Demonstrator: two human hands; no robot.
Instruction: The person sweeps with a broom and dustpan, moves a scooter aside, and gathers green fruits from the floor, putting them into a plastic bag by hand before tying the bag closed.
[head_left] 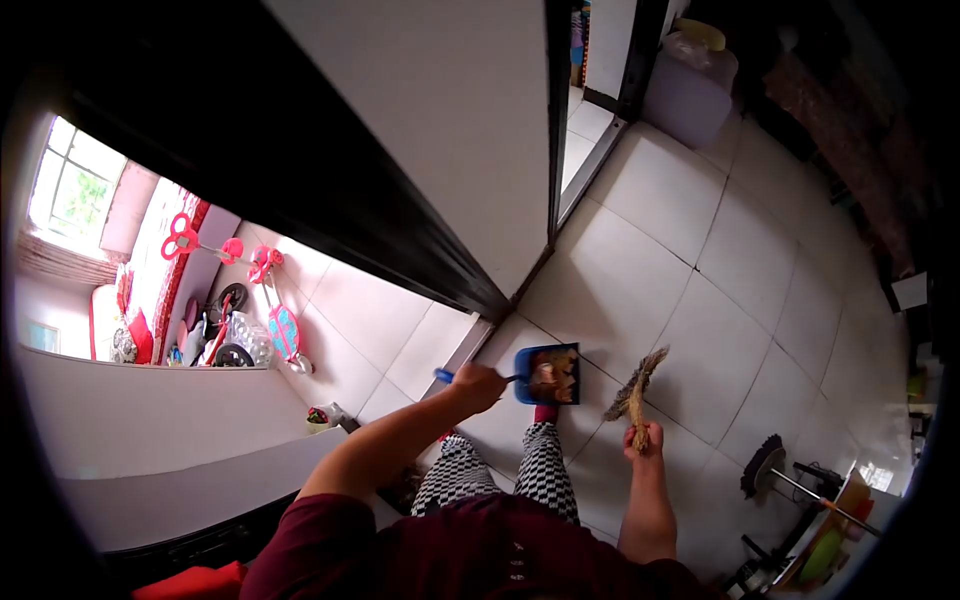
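My left hand (478,388) is closed round the handle of a blue dustpan (547,374), in front of my feet. Brown and pale scraps (552,376) lie in the pan. To the right, my right hand (643,440) grips the short straw handle of a hand broom (637,395). The broom's dark, bristly head points up and away from me, apart from the dustpan, over the tiled floor (660,300).
A doorway at the left shows a pink scooter (284,330) and a window (80,185). A wall corner (500,290) stands ahead. At the lower right is a floor brush (765,466); a pale bin (688,98) stands at the upper right.
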